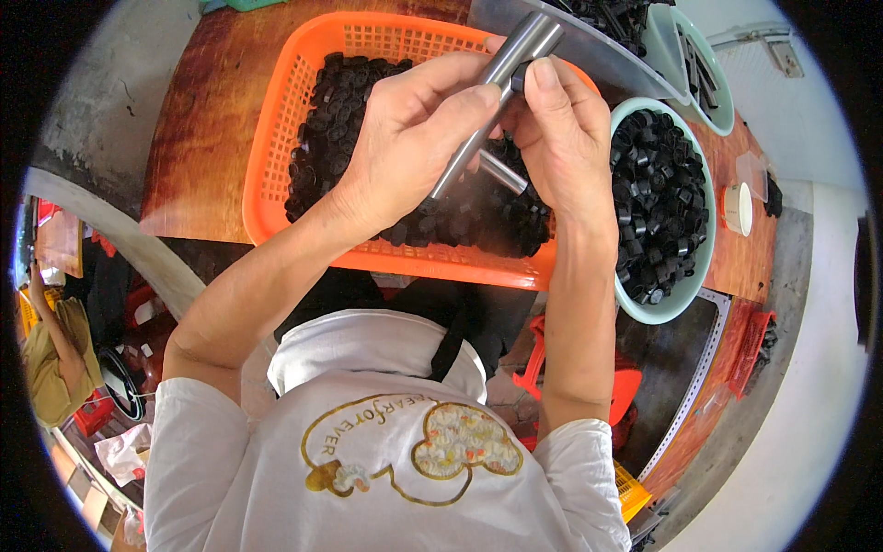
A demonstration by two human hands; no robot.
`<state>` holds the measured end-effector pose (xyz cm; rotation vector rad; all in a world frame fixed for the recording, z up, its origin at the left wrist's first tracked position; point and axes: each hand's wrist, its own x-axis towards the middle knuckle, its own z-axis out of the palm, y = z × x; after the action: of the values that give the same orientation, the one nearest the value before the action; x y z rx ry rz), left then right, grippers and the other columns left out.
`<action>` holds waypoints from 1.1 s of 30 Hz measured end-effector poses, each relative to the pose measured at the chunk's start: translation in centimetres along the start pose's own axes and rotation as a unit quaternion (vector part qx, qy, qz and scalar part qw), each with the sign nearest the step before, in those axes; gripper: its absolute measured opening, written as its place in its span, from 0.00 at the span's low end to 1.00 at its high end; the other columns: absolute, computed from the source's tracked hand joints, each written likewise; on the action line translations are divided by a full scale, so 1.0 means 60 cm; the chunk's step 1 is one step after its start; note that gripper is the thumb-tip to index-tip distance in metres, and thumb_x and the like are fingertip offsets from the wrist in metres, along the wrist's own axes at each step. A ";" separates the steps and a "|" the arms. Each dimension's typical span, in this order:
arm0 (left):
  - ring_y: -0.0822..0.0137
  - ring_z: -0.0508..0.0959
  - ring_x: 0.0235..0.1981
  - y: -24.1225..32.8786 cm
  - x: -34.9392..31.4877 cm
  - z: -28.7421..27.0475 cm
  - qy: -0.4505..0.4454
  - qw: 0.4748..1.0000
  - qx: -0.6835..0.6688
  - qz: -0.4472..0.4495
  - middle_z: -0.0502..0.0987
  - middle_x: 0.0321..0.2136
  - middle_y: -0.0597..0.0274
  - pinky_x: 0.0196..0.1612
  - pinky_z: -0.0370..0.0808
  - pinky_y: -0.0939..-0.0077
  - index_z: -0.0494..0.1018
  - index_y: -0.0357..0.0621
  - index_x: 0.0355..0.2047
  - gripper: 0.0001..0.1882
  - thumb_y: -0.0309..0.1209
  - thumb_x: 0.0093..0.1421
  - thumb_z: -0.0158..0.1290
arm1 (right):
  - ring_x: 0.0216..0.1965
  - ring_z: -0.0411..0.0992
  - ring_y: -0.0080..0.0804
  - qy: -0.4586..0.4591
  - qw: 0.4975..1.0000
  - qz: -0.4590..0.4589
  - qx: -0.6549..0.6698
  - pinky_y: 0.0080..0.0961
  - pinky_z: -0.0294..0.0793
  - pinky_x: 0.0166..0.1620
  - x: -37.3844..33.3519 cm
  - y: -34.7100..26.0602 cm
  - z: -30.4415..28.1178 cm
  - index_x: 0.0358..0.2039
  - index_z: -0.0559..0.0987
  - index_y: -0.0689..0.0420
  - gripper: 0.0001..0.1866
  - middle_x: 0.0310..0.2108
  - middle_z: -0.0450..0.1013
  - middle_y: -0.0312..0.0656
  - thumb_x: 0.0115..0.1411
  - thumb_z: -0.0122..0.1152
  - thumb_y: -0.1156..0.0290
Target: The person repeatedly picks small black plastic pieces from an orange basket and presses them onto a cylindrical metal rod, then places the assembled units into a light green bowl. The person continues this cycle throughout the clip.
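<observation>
My left hand is closed round a shiny metal tube, which slants from upper right to lower left. My right hand pinches a small black plastic piece against the tube's side, with the thumb on top. A thinner metal tube shows below the hands; whether it joins the thick one is hidden. Both hands are above an orange basket that holds many small round black caps. Close by my right forearm stands a pale green basin full of black plastic pieces.
Behind the basket a clear plastic bin contains black parts. A second pale basin holds dark strips. On the wooden table, a white cup stands at the right. Another person's arm appears at far left.
</observation>
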<state>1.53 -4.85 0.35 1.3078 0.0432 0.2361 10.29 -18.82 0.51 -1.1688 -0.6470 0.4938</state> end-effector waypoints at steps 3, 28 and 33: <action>0.77 0.76 0.22 -0.004 -0.001 -0.003 0.000 1.000 0.009 -0.010 0.79 0.28 0.62 0.24 0.73 0.84 0.72 0.35 0.55 0.19 0.34 0.69 0.50 | 0.36 0.73 0.23 -0.007 1.000 0.019 0.004 0.24 0.73 0.38 -0.001 -0.003 0.000 0.54 0.76 0.65 0.23 0.41 0.77 0.38 0.71 0.53 0.58; 0.53 0.75 0.46 -0.028 0.011 0.002 0.085 0.957 0.223 0.162 0.75 0.41 0.51 0.46 0.73 0.61 0.73 0.37 0.47 0.19 0.41 0.66 0.55 | 0.47 0.74 0.28 0.095 0.990 0.093 0.035 0.30 0.75 0.53 0.003 -0.003 0.046 0.50 0.76 0.61 0.27 0.45 0.75 0.41 0.71 0.49 0.47; 0.67 0.71 0.48 -0.024 0.009 -0.007 0.069 0.936 0.304 0.165 0.65 0.53 0.57 0.42 0.74 0.75 0.73 0.38 0.50 0.20 0.41 0.66 0.56 | 0.49 0.73 0.28 0.098 0.981 0.136 0.099 0.31 0.74 0.53 0.001 0.000 0.046 0.53 0.74 0.59 0.27 0.46 0.74 0.39 0.70 0.49 0.47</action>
<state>2.22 -4.68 -1.12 1.9146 0.0147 0.6400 8.43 -16.94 1.18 -1.1045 -0.2610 0.6488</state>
